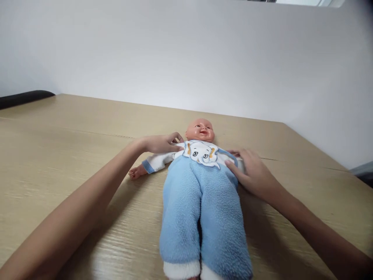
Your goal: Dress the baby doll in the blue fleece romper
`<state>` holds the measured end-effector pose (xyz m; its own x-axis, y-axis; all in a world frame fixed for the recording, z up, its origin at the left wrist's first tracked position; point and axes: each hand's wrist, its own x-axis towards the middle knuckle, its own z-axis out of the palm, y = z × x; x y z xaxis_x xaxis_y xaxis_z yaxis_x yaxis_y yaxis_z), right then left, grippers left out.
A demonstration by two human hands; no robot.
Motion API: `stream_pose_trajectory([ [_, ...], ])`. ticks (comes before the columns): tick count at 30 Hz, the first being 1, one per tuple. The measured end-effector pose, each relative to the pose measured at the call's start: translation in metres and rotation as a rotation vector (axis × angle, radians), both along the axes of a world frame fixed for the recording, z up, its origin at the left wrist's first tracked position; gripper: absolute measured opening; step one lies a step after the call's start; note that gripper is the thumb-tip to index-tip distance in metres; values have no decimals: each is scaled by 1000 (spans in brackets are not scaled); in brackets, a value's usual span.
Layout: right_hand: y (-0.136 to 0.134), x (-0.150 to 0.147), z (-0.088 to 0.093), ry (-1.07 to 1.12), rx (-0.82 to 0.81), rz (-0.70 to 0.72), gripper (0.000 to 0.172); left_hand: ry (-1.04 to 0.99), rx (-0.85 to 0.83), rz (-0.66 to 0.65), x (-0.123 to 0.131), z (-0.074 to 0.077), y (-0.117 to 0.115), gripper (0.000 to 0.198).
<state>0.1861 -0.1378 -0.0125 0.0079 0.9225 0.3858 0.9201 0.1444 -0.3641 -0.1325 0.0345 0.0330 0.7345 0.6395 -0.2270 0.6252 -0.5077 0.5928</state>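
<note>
A baby doll [201, 130] lies on its back on the wooden table, its head away from me. It wears fluffy light-blue overalls [186, 202] with a white elephant on the bib, over a white long-sleeved top [160, 161] with a blue cuff. My left hand [164, 144] is at the shoulder on the left, thumb and fingers closed on the clothing beside the bib. On the other side, my right hand [249, 171], slightly blurred, has its thumb and fingers around the blue strap [231, 156] by the doll's upper arm. That arm's lower part is hidden behind my right hand.
The wooden table [72, 124] reaches to a pale wall [175, 54] at the back. A black curved edge [26, 98], perhaps a chair, shows at the far left. Thin seams cross the tabletop.
</note>
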Motion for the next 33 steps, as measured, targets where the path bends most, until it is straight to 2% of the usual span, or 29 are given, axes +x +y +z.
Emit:
stream_pose_trajectory([
  [2, -25, 24, -16, -59, 10, -29, 51, 101, 239, 17, -2, 15, -12, 56],
  [4, -45, 47, -30, -43, -5, -44, 57, 73, 478, 13, 3, 30, -30, 49],
  [5, -53, 56, -35, -26, -13, -36, 58, -8, 530, -10, 10, 35, -39, 46],
  [7, -63, 68, -43, 26, -18, -32, 59, -181, 512, -99, 30, 40, -58, 40],
  [9, -68, 75, -47, 115, -39, -52, 60, -241, 530, -227, 58, 34, -70, 37],
  [11, -69, 80, -49, 221, -88, -85, 62, -179, 605, -303, 86, 23, -75, 38],
  [13, -69, 85, -50, 311, -89, -135, 65, -115, 611, -350, 110, 10, -74, 39],
  [16, -68, 86, -50, 394, 23, -219, 67, -132, 646, -370, 127, -5, -69, 33],
  [21, -55, 59, -31, 689, 230, -126, 60, -305, 753, -390, 129, -15, -69, 29],
  [26, -17, 27, -12, 844, 361, -54, 65, -342, 919, -442, 128, -20, -79, 34],
  [29, -1, 13, -15, 820, 386, -3, 69, -351, 1056, -468, 127, -22, -83, 40],
  [33, -5, -1, -27, 699, 312, 109, 80, -443, 1171, -513, 122, -23, -84, 42],
])
